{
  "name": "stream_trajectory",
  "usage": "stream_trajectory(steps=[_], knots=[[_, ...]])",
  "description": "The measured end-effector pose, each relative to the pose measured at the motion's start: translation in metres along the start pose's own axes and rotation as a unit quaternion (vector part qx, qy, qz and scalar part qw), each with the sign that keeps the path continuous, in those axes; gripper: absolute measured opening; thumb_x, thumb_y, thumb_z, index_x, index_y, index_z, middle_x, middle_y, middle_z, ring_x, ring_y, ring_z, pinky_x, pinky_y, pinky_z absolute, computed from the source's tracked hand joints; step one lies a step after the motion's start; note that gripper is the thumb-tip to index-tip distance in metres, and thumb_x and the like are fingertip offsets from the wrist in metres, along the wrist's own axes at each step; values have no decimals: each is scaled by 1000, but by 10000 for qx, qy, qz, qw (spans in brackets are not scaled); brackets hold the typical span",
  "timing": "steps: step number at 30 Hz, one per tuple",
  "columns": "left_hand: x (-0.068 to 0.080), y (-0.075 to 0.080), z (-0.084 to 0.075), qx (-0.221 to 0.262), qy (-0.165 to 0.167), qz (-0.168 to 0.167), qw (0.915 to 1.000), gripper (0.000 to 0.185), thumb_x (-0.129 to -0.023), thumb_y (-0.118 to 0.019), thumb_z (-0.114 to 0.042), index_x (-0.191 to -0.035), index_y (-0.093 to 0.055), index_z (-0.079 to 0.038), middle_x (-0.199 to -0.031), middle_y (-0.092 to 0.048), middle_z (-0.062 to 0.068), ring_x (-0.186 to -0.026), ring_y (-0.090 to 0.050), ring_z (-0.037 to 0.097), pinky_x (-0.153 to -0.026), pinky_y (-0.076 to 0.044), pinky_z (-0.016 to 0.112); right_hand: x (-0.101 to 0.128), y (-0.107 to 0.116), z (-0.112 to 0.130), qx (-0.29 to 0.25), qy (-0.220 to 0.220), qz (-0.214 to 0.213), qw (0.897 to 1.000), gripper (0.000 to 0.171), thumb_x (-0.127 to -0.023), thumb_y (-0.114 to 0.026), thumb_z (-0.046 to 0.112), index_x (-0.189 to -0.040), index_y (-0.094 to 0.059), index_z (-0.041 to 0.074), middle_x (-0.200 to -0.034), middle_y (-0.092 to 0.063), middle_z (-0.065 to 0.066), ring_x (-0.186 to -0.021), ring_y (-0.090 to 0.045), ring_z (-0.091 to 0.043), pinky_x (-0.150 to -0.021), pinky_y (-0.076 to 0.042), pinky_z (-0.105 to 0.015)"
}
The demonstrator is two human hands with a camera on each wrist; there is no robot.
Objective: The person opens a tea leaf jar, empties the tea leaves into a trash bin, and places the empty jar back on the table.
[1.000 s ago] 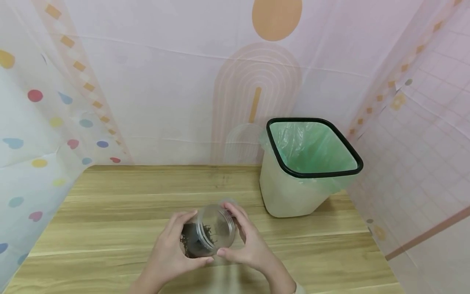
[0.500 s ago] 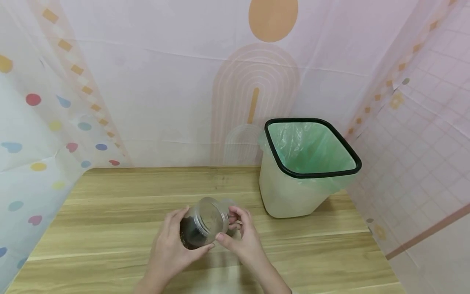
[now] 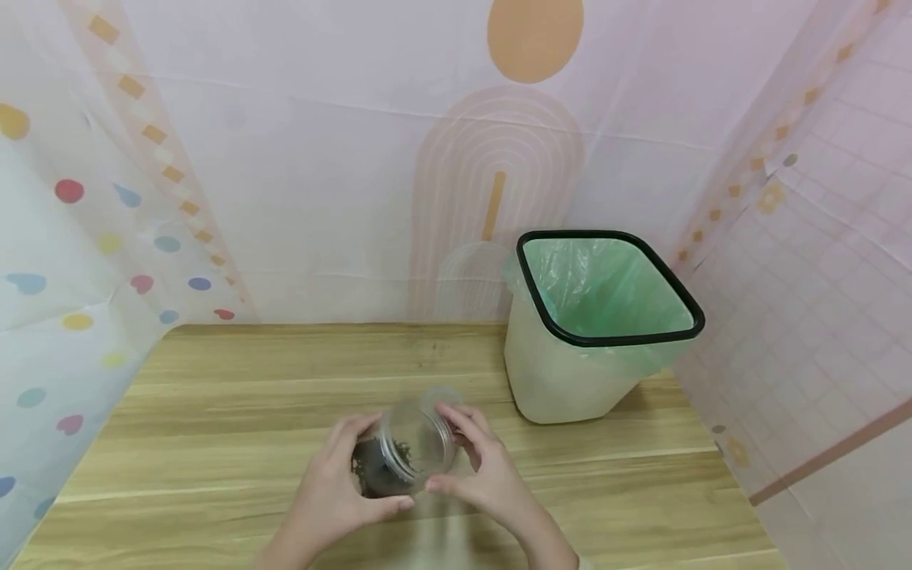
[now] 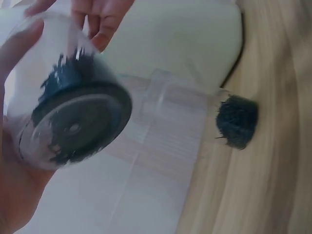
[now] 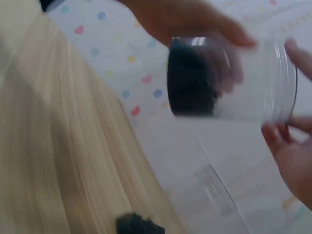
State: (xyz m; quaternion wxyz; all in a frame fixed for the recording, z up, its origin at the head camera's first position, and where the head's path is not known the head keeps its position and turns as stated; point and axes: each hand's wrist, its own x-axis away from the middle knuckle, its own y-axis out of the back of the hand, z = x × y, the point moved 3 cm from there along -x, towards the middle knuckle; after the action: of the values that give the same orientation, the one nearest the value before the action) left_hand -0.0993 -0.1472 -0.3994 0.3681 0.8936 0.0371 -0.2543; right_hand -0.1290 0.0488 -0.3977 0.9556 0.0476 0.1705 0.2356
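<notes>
A clear plastic jar (image 3: 412, 453) with dark loose bits at its bottom is held tilted just above the wooden table (image 3: 214, 412), its mouth facing up and to the right. My left hand (image 3: 340, 489) wraps round its base end. My right hand (image 3: 483, 469) pinches the threaded rim with thumb and fingers. In the left wrist view the jar (image 4: 73, 117) shows its dark base, with my right hand's fingers (image 4: 100, 19) above it. The right wrist view shows the jar (image 5: 229, 80) side-on and blurred.
A cream waste bin (image 3: 570, 380) with a black rim and green liner stands at the back right of the table. A second clear container (image 4: 183, 105) lies on the table behind the jar, with a dark clump (image 4: 237, 122) at its end. Patterned sheets wall in all sides.
Half a second ago the jar was raised and turned more to the left. It has since come down and back to the right, and my right hand's fingers have shifted round the rim.
</notes>
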Motion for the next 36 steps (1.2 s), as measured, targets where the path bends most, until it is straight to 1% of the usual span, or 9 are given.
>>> stream_trajectory(steps=[3,5,10,15,18,21,27,32,36], knots=[[2,3,-3,209,-44,391,9990,98,-50,-86,-54,-128,-47,-9,-117,-49,-6,-101,-53,11,-78,-53,38,3,7,2,-163,810,563,9950,78,-76,-76,9,-141,-34,0,-133,-36,-17,-120,-43,-26,-103,-38,-30],[2,5,-4,306,-104,545,9980,97,-52,-84,-56,-129,-47,-9,-117,-48,-8,-100,-53,10,-78,-53,34,4,9,2,-215,1037,817,9910,79,-77,-76,12,-142,-32,-3,-133,-35,-18,-122,-42,-24,-104,-37,-31],[3,5,-5,250,-131,587,9979,95,-54,-84,-55,-128,-46,-8,-117,-49,-8,-99,-54,10,-76,-53,32,6,12,1,-186,886,939,9915,78,-81,-72,22,-143,-30,-2,-134,-34,-21,-124,-39,-23,-104,-37,-31],[2,1,-2,-30,42,138,9999,98,-49,-90,-45,-128,-45,-7,-120,-50,1,-102,-54,17,-79,-51,42,8,10,-1,-502,-6,381,9980,78,-84,-70,24,-144,-27,-1,-133,-33,-24,-119,-41,-23,-98,-42,-26],[1,0,1,-170,-12,-260,9995,101,-46,-92,-37,-129,-45,-4,-122,-49,8,-105,-54,25,-81,-51,49,10,5,-2,-764,-511,-132,9957,77,-84,-70,22,-142,-27,-5,-131,-34,-23,-112,-43,-22,-92,-46,-25],[-1,-3,2,-447,-418,-749,9953,100,-51,-88,-47,-127,-46,1,-120,-50,15,-102,-55,30,-79,-52,50,10,-3,-3,-836,-868,-505,9914,77,-83,-72,22,-141,-29,-7,-132,-32,-21,-111,-42,-23,-92,-45,-23],[-3,-11,1,-1153,-1353,-1499,9726,92,-73,-53,-71,-122,-51,8,-111,-54,20,-91,-58,32,-73,-53,45,5,-15,-1,-380,-1190,-751,9893,82,-80,-74,30,-142,-31,-4,-137,-30,-17,-116,-40,-25,-96,-42,-21],[0,-15,-3,-1087,-1518,-1244,9745,91,-72,-56,-70,-121,-52,7,-111,-54,18,-93,-56,30,-76,-50,42,4,-9,-5,239,-1344,-525,9892,86,-79,-72,44,-144,-32,4,-138,-33,-12,-119,-39,-23,-100,-39,-31],[2,-13,-5,-777,-1276,-625,9868,96,-60,-72,-67,-123,-52,2,-116,-53,11,-98,-56,24,-75,-53,41,7,0,-6,511,-1026,58,9934,85,-77,-75,36,-146,-30,13,-142,-30,-3,-127,-35,-23,-104,-35,-43]])
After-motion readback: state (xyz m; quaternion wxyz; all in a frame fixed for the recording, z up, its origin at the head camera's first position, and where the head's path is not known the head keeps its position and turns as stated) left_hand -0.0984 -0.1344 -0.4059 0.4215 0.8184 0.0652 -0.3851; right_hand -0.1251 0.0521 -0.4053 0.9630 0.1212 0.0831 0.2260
